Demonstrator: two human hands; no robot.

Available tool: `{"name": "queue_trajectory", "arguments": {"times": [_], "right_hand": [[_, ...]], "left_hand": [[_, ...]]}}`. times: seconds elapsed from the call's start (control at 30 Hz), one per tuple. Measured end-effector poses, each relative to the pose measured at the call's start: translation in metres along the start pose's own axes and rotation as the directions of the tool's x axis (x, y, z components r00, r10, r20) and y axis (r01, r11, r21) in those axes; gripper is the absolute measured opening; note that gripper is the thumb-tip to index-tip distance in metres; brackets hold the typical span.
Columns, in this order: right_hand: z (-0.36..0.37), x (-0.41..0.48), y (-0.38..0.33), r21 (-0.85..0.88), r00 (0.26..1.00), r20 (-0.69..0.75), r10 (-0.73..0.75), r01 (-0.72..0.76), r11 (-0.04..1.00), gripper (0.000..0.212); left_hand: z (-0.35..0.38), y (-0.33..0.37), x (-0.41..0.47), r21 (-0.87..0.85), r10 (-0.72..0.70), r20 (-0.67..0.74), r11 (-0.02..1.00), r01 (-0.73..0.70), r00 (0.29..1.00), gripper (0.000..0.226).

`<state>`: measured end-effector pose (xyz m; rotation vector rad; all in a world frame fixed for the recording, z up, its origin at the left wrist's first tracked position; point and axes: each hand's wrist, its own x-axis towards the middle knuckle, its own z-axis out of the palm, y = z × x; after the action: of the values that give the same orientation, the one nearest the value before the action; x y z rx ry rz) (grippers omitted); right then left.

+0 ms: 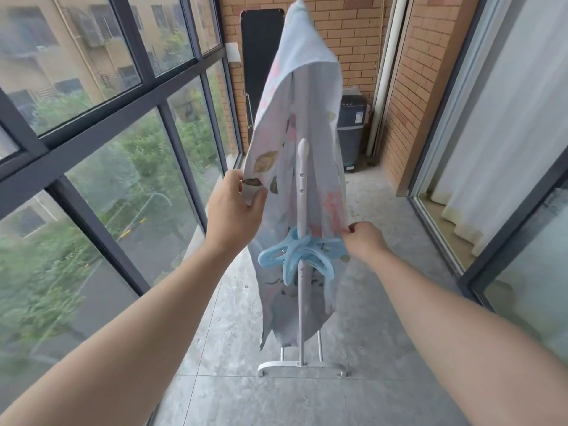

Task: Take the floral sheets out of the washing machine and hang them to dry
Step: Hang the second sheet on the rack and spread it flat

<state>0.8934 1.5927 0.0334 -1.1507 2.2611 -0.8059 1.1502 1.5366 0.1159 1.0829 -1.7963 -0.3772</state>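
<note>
on the narrow glazed balcony, near its middle, a floral sheet (307, 75) is draped over a white drying rack (302, 167) that is seen end-on. the sheet is hung from the top of the rack and falls on both sides almost to the concrete floor (393, 302). its left edge is pinched by the left hand (236, 216), with the thumb and fingers (257, 199) clamped on the cloth and the edge drawn out to the left. its right edge, lower down, is pinched by the right hand (365, 241), whose fingers (356, 228) are curled tight on the fabric. between the two hands, a bunch of light blue hangers (292, 258) is hung on the rack's upright post, partly in front of the sheet. the rack's white foot (295, 364) is set on the floor at the near end. at the far end a dark grey washing machine (352, 130) is stood against the brick wall (353, 32), with its lid raised, and a dark board (261, 56) is leaned on the same wall to its left. tall dark-framed windows (92, 118) are ranged along the left side, and a pale curtain (507, 118) is seen behind glass on the right.
</note>
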Motion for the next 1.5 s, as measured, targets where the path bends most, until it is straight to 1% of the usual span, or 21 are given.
{"name": "queue_trajectory", "arguments": {"times": [0.1, 0.2, 0.27, 0.3, 0.37, 0.4, 0.43, 0.5, 0.53, 0.57, 0.6, 0.67, 0.73, 0.8, 0.9, 1.0, 1.07, 1.17, 1.37, 1.43, 1.5], "right_hand": [[-0.003, -0.003, -0.010, 0.030, 0.999, 0.022, -0.028, 0.027, 0.999, 0.025], [-0.007, -0.005, -0.016, 0.003, 0.997, 0.030, -0.069, 0.069, 0.998, 0.025], [-0.013, -0.003, -0.016, 0.035, 0.999, 0.037, -0.014, 0.012, 0.999, 0.023], [-0.019, -0.001, -0.015, 0.096, 0.999, 0.026, 0.044, -0.046, 0.994, 0.021], [-0.036, 0.003, -0.012, 0.249, 0.979, -0.083, 0.184, -0.159, 0.956, 0.023], [-0.043, 0.004, -0.011, 0.307, 0.951, -0.188, 0.245, -0.180, 0.934, 0.027], [-0.050, 0.003, -0.009, 0.357, 0.904, -0.305, 0.299, -0.182, 0.916, 0.031], [-0.055, -0.007, -0.008, 0.450, 0.799, -0.490, 0.350, -0.112, 0.886, 0.032], [-0.052, -0.013, -0.007, 0.481, 0.768, -0.537, 0.350, -0.062, 0.874, 0.030], [-0.047, -0.020, -0.006, 0.497, 0.760, -0.555, 0.338, -0.024, 0.868, 0.025], [-0.039, -0.027, -0.005, 0.499, 0.767, -0.556, 0.319, 0.001, 0.867, 0.021], [-0.021, -0.035, -0.003, 0.458, 0.815, -0.518, 0.260, 0.008, 0.889, 0.014], [-0.007, -0.041, -0.001, 0.353, 0.877, -0.451, 0.167, 0.003, 0.936, 0.013], [0.005, -0.045, 0.002, 0.262, 0.925, -0.375, 0.064, 0.039, 0.964, 0.012], [0.013, -0.047, 0.006, 0.191, 0.954, -0.299, -0.013, 0.073, 0.979, 0.007], [0.013, -0.047, 0.005, 0.142, 0.975, -0.216, -0.058, 0.091, 0.986, 0.006], [0.011, -0.045, 0.005, 0.099, 0.975, -0.215, -0.060, 0.083, 0.992, 0.008], [0.007, -0.041, 0.006, 0.072, 0.961, -0.276, -0.004, 0.024, 0.997, 0.010], [0.015, -0.037, 0.014, -0.035, 0.973, -0.230, 0.019, -0.028, 0.999, 0.005], [0.018, -0.037, 0.020, -0.053, 0.974, -0.225, 0.032, -0.045, 0.998, 0.008], [0.019, -0.037, 0.025, -0.080, 0.977, -0.209, 0.048, -0.066, 0.995, 0.010]], "left_hand": [[0.002, 0.001, -0.002, 0.062, 0.012, -0.018, 0.998, -0.011, 1.000, 0.020], [0.005, 0.003, -0.001, 0.108, -0.006, -0.004, 0.994, 0.007, 1.000, 0.015], [0.007, 0.002, 0.000, 0.108, -0.047, 0.013, 0.993, 0.045, 0.999, 0.012], [0.007, 0.001, 0.000, 0.084, -0.086, 0.025, 0.993, 0.084, 0.996, 0.010], [0.009, 0.002, 0.001, 0.011, -0.175, 0.059, 0.985, 0.175, 0.983, 0.007], [0.011, 0.003, 0.000, -0.008, -0.206, 0.070, 0.978, 0.207, 0.976, 0.007], [0.012, 0.004, -0.001, -0.015, -0.226, 0.076, 0.974, 0.228, 0.971, 0.007], [0.016, 0.006, -0.004, -0.033, -0.253, 0.080, 0.966, 0.256, 0.964, 0.012], [0.018, 0.007, -0.006, -0.050, -0.266, 0.085, 0.961, 0.271, 0.960, 0.013], [0.020, 0.008, -0.008, -0.062, -0.279, 0.090, 0.956, 0.285, 0.956, 0.014], [0.022, 0.008, -0.009, -0.067, -0.290, 0.097, 0.952, 0.297, 0.952, 0.015], [0.023, 0.007, -0.010, -0.079, -0.319, 0.111, 0.941, 0.328, 0.941, 0.015], [0.024, 0.005, -0.010, -0.104, -0.343, 0.125, 0.929, 0.356, 0.931, 0.014], [0.025, 0.002, -0.011, -0.102, -0.348, 0.138, 0.926, 0.363, 0.927, 0.017], [0.026, -0.003, -0.011, -0.017, -0.319, 0.151, 0.945, 0.326, 0.936, 0.021], [0.026, -0.006, -0.013, 0.048, -0.291, 0.153, 0.957, 0.287, 0.944, 0.016], [0.025, -0.008, -0.014, 0.036, -0.294, 0.166, 0.956, 0.293, 0.941, 0.011], [0.023, -0.011, -0.014, 0.040, -0.294, 0.160, 0.956, 0.292, 0.942, 0.011], [0.022, -0.011, -0.016, -0.012, -0.247, 0.144, 0.968, 0.251, 0.958, 0.010], [0.022, -0.007, -0.015, -0.043, -0.215, 0.121, 0.974, 0.222, 0.969, 0.010], [0.021, -0.004, -0.012, -0.032, -0.174, 0.088, 0.984, 0.178, 0.981, 0.011]]}}
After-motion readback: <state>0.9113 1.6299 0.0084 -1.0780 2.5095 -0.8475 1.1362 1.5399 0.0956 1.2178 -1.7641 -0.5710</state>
